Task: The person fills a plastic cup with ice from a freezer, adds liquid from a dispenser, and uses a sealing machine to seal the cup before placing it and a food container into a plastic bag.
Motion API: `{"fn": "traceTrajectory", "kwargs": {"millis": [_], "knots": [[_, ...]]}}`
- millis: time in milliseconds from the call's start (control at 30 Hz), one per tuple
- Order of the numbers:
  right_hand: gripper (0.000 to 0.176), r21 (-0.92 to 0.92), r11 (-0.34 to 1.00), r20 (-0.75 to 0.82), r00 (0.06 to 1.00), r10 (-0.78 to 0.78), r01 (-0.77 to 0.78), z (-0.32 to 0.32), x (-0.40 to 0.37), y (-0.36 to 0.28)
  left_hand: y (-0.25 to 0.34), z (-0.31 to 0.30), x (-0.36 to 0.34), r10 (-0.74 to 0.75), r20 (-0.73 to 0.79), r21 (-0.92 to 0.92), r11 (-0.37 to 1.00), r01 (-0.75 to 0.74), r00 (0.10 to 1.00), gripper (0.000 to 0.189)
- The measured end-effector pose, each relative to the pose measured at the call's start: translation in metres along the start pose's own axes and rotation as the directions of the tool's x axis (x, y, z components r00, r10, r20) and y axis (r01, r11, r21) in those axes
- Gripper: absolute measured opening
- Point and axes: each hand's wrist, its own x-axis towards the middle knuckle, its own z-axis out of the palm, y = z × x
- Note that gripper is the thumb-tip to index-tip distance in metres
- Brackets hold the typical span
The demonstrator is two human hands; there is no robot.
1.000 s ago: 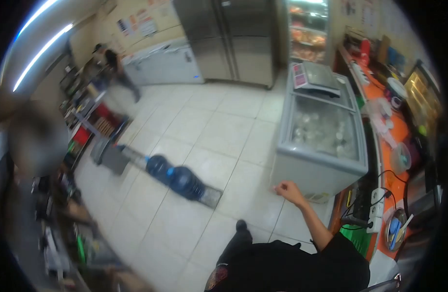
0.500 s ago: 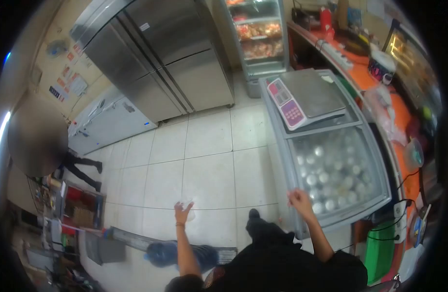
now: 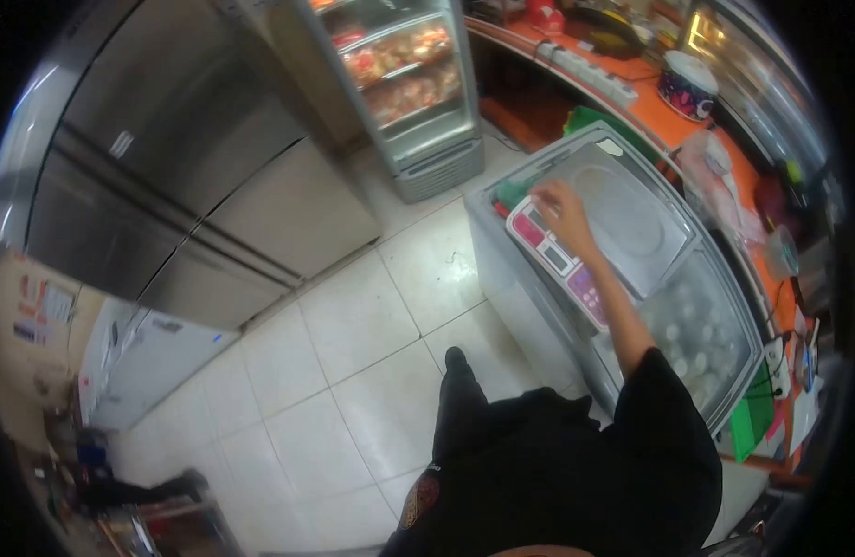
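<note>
A digital weighing scale with a flat metal plate and a pink, white and purple control panel sits on a grey chest freezer. My right hand is stretched over the far end of that panel. Its fingers are loosely bent and a little apart, with nothing visible in them; blur hides whether they touch the panel. Green and red items show beside the scale, close to my fingertips. Many round silvery tops show through the freezer's glass lid. My left hand is out of view.
A glass-door fridge with packed shelves stands ahead, and a steel refrigerator is at left. An orange counter with a patterned pot and a power strip runs along the right. Another person's leg shows at lower left.
My view has turned and moved nearer the scale. My right hand has gone from beside the freezer's near end to over the scale's panel. My left hand has left the view.
</note>
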Motion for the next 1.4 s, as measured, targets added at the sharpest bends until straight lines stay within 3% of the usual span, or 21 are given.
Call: {"fn": "traceTrajectory", "kwargs": {"millis": [133, 200, 233, 300, 333, 367, 400, 433, 467, 500, 533, 567, 600, 667, 800, 867, 1000, 1100, 1133, 1200, 1400], "knots": [[0.016, -0.237, 0.964, -0.069, 0.991, 0.111, -0.124, 0.028, 0.097, 0.102, 0.085, -0.075, 0.085, 0.080, 0.033, 0.030, 0.996, -0.081, 0.996, 0.048], [0.017, -0.478, 0.862, 0.032, 0.977, 0.212, -0.171, 0.037, 0.136, 0.146, 0.131, -0.114, 0.135, 0.219, 0.026, 0.100, 0.970, -0.221, 0.975, 0.048], [0.017, -0.491, 0.850, 0.032, 0.972, 0.234, -0.189, 0.039, 0.147, 0.168, 0.155, -0.139, 0.163, 0.323, 0.011, 0.144, 0.936, -0.321, 0.946, 0.049], [0.021, -0.668, 0.738, 0.301, 0.871, 0.387, -0.097, 0.047, 0.172, 0.209, 0.198, -0.209, 0.226, 0.549, -0.041, 0.303, 0.803, -0.513, 0.835, 0.049], [0.021, -0.673, 0.733, 0.308, 0.863, 0.401, -0.101, 0.049, 0.183, 0.232, 0.240, -0.236, 0.213, 0.383, -0.051, 0.713, 0.661, -0.234, 0.922, 0.049], [0.024, -0.733, 0.680, 0.437, 0.758, 0.483, -0.012, 0.051, 0.190, 0.254, 0.248, -0.261, 0.207, 0.614, -0.161, 0.840, 0.497, -0.220, 0.773, 0.047], [0.026, -0.765, 0.637, 0.546, 0.620, 0.563, 0.095, 0.054, 0.189, 0.275, 0.268, -0.266, 0.180, 0.572, -0.362, 0.575, 0.759, -0.306, 0.736, 0.046], [0.026, -0.758, 0.644, 0.564, 0.599, 0.568, 0.103, 0.058, 0.191, 0.293, 0.324, -0.278, 0.133, 0.451, -0.548, 0.231, 0.891, -0.390, 0.705, 0.044], [0.027, -0.791, 0.591, 0.578, 0.508, 0.639, 0.158, 0.059, 0.191, 0.310, 0.349, -0.270, 0.097, 0.434, -0.548, 0.228, 0.900, -0.371, 0.715, 0.044], [0.028, -0.814, 0.538, 0.577, 0.416, 0.703, 0.219, 0.060, 0.189, 0.322, 0.370, -0.254, 0.063, 0.276, -0.617, -0.147, 0.879, -0.453, 0.737, 0.045], [0.028, -0.806, 0.547, 0.588, 0.406, 0.700, 0.225, 0.057, 0.187, 0.325, 0.381, -0.242, 0.046, 0.108, -0.630, -0.490, 0.712, -0.502, 0.769, 0.047], [0.027, -0.776, 0.587, 0.617, 0.470, 0.631, 0.231, 0.050, 0.188, 0.322, 0.358, -0.230, 0.046, 0.122, -0.549, -0.498, 0.747, -0.441, 0.827, 0.057], [0.025, -0.742, 0.625, 0.640, 0.532, 0.555, 0.240, 0.046, 0.191, 0.320, 0.340, -0.212, 0.048, 0.113, -0.557, -0.499, 0.747, -0.440, 0.823, 0.057], [0.024, -0.718, 0.665, 0.640, 0.567, 0.519, 0.202, 0.042, 0.190, 0.316, 0.314, -0.167, 0.039, -0.059, -0.414, -0.645, 0.724, -0.247, 0.908, 0.058], [0.017, -0.668, 0.718, 0.633, 0.655, 0.413, 0.194, 0.033, 0.182, 0.311, 0.319, -0.102, 0.006, -0.252, -0.256, -0.757, 0.653, -0.031, 0.933, 0.055], [0.019, -0.690, 0.703, 0.619, 0.644, 0.450, 0.172, 0.035, 0.177, 0.312, 0.308, -0.097, 0.012, -0.158, -0.200, -0.904, 0.411, -0.120, 0.967, 0.055], [0.019, -0.716, 0.658, 0.641, 0.595, 0.486, 0.235, 0.012, 0.143, 0.305, 0.322, -0.121, 0.013, -0.164, -0.283, -0.786, 0.604, -0.131, 0.945, 0.061], [0.016, -0.703, 0.656, 0.670, 0.568, 0.479, 0.276, -0.024, 0.100, 0.296, 0.331, -0.137, 0.026, -0.137, -0.298, -0.787, 0.595, -0.162, 0.945, 0.062], [0.016, -0.715, 0.646, 0.664, 0.549, 0.507, 0.268, -0.036, 0.082, 0.289, 0.327, -0.139, 0.035, -0.145, -0.272, -0.784, 0.607, -0.131, 0.951, 0.062], [0.008, -0.723, 0.649, 0.619, 0.642, 0.454, 0.238, -0.058, 0.049, 0.272, 0.323, -0.140, 0.054, -0.032, -0.226, -0.780, 0.605, -0.161, 0.974, 0.063], [0.010, -0.847, 0.526, 0.475, 0.557, 0.681, 0.080, -0.131, -0.048, 0.235, 0.346, -0.147, 0.113, 0.041, -0.008, -0.693, 0.720, -0.035, 0.999, 0.062]]}}
